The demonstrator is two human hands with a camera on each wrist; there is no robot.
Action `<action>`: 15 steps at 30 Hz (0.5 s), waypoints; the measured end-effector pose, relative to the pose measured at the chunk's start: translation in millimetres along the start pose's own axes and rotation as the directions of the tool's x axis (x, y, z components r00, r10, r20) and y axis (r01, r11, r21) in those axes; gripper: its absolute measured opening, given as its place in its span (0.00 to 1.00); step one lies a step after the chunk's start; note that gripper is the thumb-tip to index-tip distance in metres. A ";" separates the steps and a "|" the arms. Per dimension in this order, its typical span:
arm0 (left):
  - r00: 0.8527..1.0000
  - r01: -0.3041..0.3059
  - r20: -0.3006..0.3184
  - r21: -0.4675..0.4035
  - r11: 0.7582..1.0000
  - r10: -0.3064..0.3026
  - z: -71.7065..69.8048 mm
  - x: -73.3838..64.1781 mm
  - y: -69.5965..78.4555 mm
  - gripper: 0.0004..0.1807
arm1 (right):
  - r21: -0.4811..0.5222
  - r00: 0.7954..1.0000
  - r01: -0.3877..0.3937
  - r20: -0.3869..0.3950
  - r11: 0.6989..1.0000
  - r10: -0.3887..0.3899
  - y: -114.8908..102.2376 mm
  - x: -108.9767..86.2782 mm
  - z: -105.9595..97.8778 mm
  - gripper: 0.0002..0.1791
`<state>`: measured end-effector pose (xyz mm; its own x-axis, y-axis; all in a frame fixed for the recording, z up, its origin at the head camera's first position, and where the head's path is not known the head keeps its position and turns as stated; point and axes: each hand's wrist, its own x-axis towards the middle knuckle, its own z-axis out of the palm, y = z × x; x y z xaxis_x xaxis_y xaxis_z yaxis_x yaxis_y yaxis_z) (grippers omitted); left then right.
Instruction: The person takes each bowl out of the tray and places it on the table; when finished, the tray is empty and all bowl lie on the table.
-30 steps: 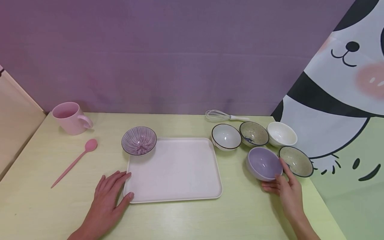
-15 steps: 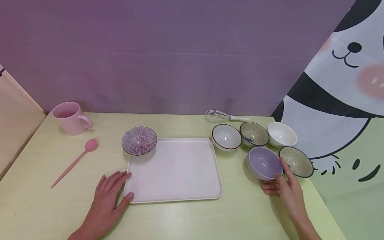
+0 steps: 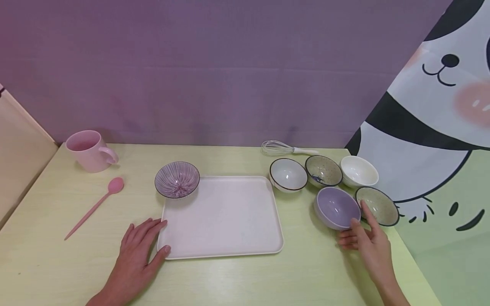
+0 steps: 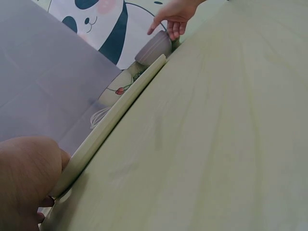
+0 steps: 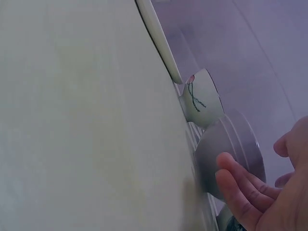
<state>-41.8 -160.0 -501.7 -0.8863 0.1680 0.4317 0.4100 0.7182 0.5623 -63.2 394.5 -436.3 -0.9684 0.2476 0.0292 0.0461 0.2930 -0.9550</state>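
In the head view my left hand [image 3: 134,257] rests at the left end of a white rectangular tray [image 3: 222,221], fingertips on its side rim and thumb at the near corner. Its fingers are extended and relaxed. To the right, my right hand [image 3: 369,248] is beside a plain purple bowl [image 3: 337,208], with thumb and index finger spread near its rim. From the right wrist view, the other fingers [image 5: 236,185] lie loosely along the outer wall of that bowl. A striped purple bowl [image 3: 177,179] overlaps the tray's far left corner.
Behind the purple bowl are a dark-rimmed white bowl [image 3: 288,174], a speckled bowl [image 3: 325,168] and a plain white bowl [image 3: 359,170]. Another speckled bowl [image 3: 379,204] sits rightward. A whisk [image 3: 281,148] lies at the back; a pink mug [image 3: 88,153] and spoon [image 3: 99,202] are left.
My right hand has drawn back slightly to the right, its index fingertip leaving the purple bowl's rim. The left hand, tray and bowls stay in place.
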 end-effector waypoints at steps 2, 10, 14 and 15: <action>1.000 -0.004 -0.004 -0.001 1.000 0.004 0.2 -0.3 -0.7 0.33 | -0.036 1.000 0.009 -0.016 0.999 -0.010 -2.8 -1.7 1.9 0.39; 1.000 -0.010 -0.011 -0.002 1.000 0.010 0.8 0.1 -0.7 0.33 | -0.082 0.996 0.062 -0.065 0.995 -0.068 -15.6 -10.6 13.1 0.35; 1.000 -0.012 -0.013 -0.001 1.000 0.012 1.2 -0.2 -1.1 0.33 | -0.055 0.993 0.101 -0.058 0.993 -0.104 -19.6 -13.2 20.7 0.33; 1.000 -0.013 -0.013 -0.001 1.000 0.013 1.3 -0.5 -1.2 0.33 | -0.056 0.991 0.115 -0.054 0.992 -0.118 -20.5 -13.6 22.8 0.33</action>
<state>-42.1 -160.1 -503.4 -0.8781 0.1680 0.4481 0.4214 0.7152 0.5576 -56.6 364.1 -423.8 -0.9523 0.2612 0.1579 -0.0520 0.3711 -0.9271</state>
